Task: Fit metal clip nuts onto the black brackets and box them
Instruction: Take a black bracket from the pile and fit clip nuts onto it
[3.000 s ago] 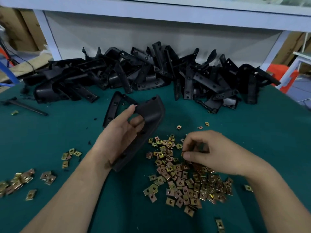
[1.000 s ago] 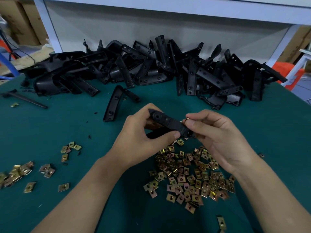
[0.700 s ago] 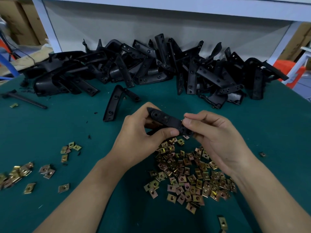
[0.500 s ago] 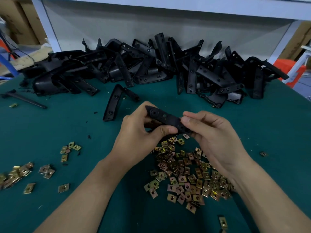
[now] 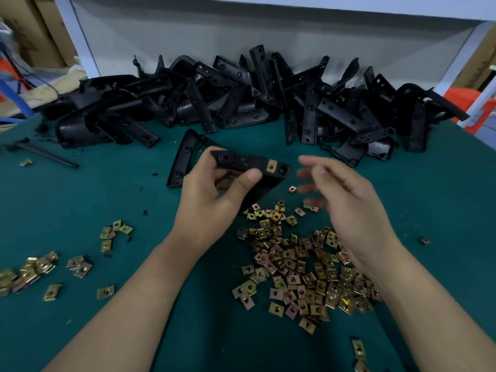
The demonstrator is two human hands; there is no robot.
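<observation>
Black bracket (image 5: 252, 167): held up over the table near the middle of the view, long side running left to right, right end tipped slightly down
Clip nut (image 5: 271, 166): brass-coloured, seated on the Black bracket near its right end, just left of an open hole
Left hand (image 5: 212, 200): grips the Black bracket, thumb pressed on the front face, fingers curled round the top-left end
Right hand (image 5: 346, 200): just right of the Black bracket and apart from it, fingers loosely spread and blurred, holding nothing
Heap of nuts (image 5: 303, 264): scattered on the cloth below both hands, partly hidden by the right wrist
Small clusters of nuts (image 5: 32, 269): on the left side of the table, well apart from the Heap of nuts
Pile of brackets (image 5: 241, 103): tangled along the far edge of the table, against a grey back panel
Loose bracket (image 5: 182, 157): lies alone on the cloth between the Pile of brackets and the Left hand, partly behind its fingers
Table (image 5: 107, 183): covered in dark green cloth
Rod (image 5: 45, 154): black, lying at the far left near the Pile of brackets
Cardboard (image 5: 40, 28): beyond the table at the top-left corner
</observation>
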